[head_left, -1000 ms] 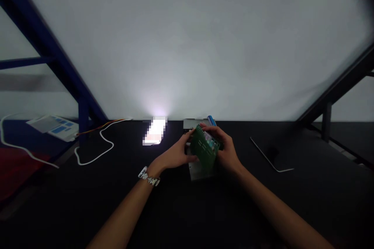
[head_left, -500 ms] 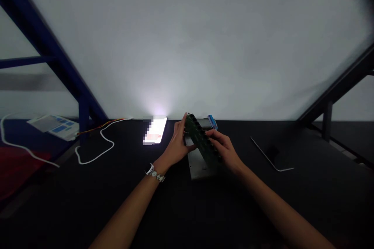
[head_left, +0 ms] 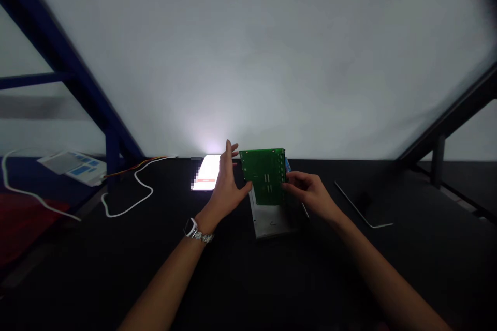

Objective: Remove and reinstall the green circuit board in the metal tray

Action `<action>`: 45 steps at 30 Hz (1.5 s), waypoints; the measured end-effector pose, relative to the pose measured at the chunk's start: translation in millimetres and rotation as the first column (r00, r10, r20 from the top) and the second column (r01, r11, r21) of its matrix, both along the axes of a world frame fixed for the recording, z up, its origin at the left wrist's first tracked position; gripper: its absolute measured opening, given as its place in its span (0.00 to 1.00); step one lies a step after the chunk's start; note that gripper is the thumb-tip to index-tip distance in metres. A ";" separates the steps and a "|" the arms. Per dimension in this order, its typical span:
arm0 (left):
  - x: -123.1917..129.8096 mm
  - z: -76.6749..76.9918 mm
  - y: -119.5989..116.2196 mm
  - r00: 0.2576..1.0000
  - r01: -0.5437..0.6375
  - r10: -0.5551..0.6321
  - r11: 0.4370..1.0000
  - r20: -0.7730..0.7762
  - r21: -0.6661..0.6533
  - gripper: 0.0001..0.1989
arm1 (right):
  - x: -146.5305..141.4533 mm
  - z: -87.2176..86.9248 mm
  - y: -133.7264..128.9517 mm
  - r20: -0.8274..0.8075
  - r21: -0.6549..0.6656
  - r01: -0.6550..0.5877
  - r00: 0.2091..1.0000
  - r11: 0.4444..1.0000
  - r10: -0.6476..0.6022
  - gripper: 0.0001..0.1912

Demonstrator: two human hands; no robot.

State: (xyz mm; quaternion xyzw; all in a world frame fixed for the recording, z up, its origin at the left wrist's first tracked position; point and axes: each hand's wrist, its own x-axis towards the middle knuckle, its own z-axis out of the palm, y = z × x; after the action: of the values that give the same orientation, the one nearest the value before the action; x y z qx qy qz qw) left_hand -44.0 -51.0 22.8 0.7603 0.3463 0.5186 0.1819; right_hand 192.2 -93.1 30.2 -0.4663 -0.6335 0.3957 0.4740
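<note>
**Green circuit board (head_left: 264, 176) held up over metal plate (head_left: 269, 222)**

Board is raised above the plate on the black table (head_left: 155, 279), face toward camera. Right hand (head_left: 308, 191) pinches its right edge. Left hand (head_left: 227, 183) spread, thumb against lower left edge. Lit screen (head_left: 205, 173) just left.

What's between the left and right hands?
Head view: a green circuit board held up between the left hand and right hand, over a metal plate.

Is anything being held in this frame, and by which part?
Yes: a green circuit board, pinched at its right edge by the right hand. The open left hand meets its lower left edge.
</note>
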 end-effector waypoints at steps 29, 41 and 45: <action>32.3 -7.5 -18.0 0.970 0.142 -0.062 0.930 0.237 -0.338 0.20 | -21.0 -7.0 -4.9 -0.384 -0.336 -0.309 0.908 0.890 0.171 0.22; 10.2 -17.8 1.9 0.974 0.143 0.031 0.686 0.224 -0.714 0.13 | -8.6 -13.6 7.9 -0.139 -0.140 -0.016 0.990 0.990 -0.004 0.21; 7.0 -21.2 2.0 0.967 0.198 -0.004 0.636 0.254 -0.745 0.13 | -13.3 -14.9 4.7 0.001 -0.050 0.063 0.998 0.997 -0.063 0.18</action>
State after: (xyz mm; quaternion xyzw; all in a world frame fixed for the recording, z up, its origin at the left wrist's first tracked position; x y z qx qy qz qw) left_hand -37.0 -49.0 1.6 0.5652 0.4663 0.3961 0.5534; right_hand 178.9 -88.5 15.3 -0.4978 -0.6082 0.3965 0.4744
